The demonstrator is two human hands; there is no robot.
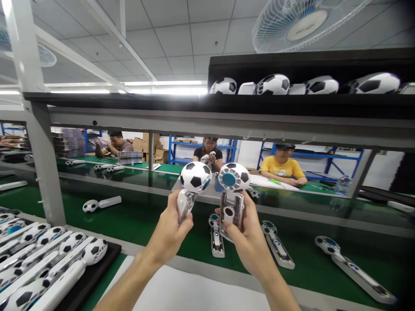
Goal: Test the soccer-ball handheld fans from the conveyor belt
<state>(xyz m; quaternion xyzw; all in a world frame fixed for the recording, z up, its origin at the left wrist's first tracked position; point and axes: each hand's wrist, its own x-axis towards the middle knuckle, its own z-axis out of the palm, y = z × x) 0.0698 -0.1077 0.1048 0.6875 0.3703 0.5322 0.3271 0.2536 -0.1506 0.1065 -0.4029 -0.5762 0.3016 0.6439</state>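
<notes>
Nearest me, bottom ctr of frame: a white sheet. Lower L corner: a black tray w/ rows of football-headed handhelds, white handles slanting down-left.

My L hand, just L of ctr, has its fingers wrapped round the handle of a ball-top unit, thumb along the near side; ball is up, b/w patches toward me, a bit of blue at its R edge. My R hand, just R of ctr, grips a second unit upright, thumb pressed on the body's lower part, blue disc on its ball facing me. The 2 balls sit side by side, mid-frame, nearly touching.

Beyond, the green belt: one handheld partly hidden behind my R-hand unit, another R of that, a third at lower R; each w/ a small blue-lit spot. One more lies mid-left, ball to the L.

Above, a shelf crosses the frame, football heads along its upper R part.

Far side: co-worker in yellow R of ctr; dark-topped co-worker mid-frame holding a small ball piece; another co-worker mid-left. Behind them, blue racks & cartons. Upper R: a big fan.
</notes>
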